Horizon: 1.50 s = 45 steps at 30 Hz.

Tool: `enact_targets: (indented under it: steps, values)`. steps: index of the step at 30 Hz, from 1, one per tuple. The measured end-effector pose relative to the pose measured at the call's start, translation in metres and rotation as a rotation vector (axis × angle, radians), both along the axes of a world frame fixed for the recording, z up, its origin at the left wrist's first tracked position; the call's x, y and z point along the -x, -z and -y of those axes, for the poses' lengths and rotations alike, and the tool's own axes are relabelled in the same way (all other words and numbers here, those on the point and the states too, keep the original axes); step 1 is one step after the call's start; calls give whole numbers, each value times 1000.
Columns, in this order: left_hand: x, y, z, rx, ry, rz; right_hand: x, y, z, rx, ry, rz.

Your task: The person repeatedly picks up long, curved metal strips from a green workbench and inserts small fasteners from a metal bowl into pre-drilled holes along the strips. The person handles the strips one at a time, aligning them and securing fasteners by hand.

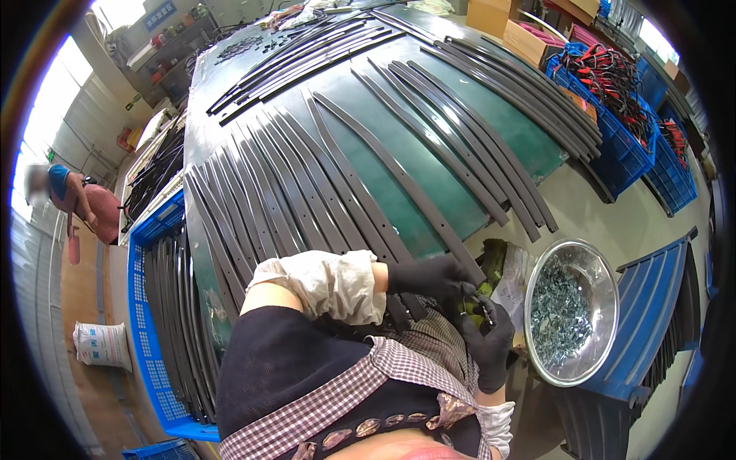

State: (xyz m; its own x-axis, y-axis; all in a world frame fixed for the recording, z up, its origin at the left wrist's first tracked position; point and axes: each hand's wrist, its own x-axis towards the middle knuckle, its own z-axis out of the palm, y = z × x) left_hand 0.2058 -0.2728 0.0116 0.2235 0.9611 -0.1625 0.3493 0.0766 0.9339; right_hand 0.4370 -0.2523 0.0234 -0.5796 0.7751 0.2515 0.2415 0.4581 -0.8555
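Note:
My left hand (433,277), in a black glove, is closed at the near end of a long dark strip (406,182) that reaches back over the table. Close by on the right, my black-gloved right hand (489,337) has its fingers pinched together. Whatever small thing lies between its fingertips is too hidden to name. Beside the right hand stands a round metal bowl (537,353) holding many small shiny dark clip-like pieces (562,307). A yellow-green item (493,264) shows just beyond the fingers.
Many more dark strips (268,184) lie in rows on the green table (356,126). Blue crates stand around: one with strips (146,322) at left, one with red-and-black parts (613,146) at far right. A blue panel (644,307) is beyond the bowl. Another person (84,199) stands far left.

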Motion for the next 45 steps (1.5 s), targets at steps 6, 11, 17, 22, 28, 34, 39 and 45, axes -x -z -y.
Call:
enact_targets:
  steps: [6,11,17,22,28,34,39,45]
  values:
    - [53,-17,-40,-781,8,-788,-8,5,2,306,72,-77]
    - [69,11,-49,-677,188,-785,-9,7,4,400,56,-141]
    - [66,12,-47,-791,214,-821,-7,3,5,416,26,-177]
    - [72,11,-62,-957,295,-723,-17,25,-2,253,72,-133]
    - [68,6,-58,-866,236,-792,-20,8,4,472,73,-188]
    - [74,2,-38,-834,230,-635,-17,4,0,279,-35,6]
    - [62,29,-64,-882,224,-434,-38,34,3,553,-71,-114]
    - [56,30,-63,-692,113,-567,-5,20,-12,716,-208,-54]
